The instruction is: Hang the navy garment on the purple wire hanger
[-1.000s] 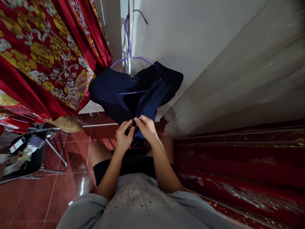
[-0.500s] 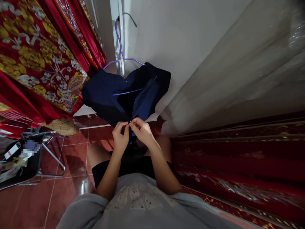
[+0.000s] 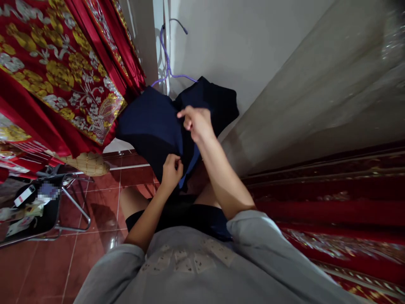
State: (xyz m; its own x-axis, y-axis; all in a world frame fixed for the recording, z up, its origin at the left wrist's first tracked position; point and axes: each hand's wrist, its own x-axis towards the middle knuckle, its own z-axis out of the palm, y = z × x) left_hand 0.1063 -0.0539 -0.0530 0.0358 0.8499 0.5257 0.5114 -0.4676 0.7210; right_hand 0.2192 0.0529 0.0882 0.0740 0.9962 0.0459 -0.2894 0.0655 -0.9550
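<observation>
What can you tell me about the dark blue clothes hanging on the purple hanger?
The dark blue garment looks like soft, plain cloth, almost black in the folds, with a brighter blue strip showing near its lower edge. It hangs on a thin purple hanger hooked up by the white wall, beside a red and gold curtain. Its front is drawn together. The left hand pinches the lower edge, and the right hand grips the cloth higher up near the middle.

2 hands: left hand (image 3: 171, 169), right hand (image 3: 196, 122); 1 dark blue garment (image 3: 152, 126); 1 purple hanger (image 3: 169, 63); 1 metal-legged chair (image 3: 47, 211) at left; 1 woven basket (image 3: 87, 164); 1 red-and-gold patterned cloth (image 3: 53, 67) far left
</observation>
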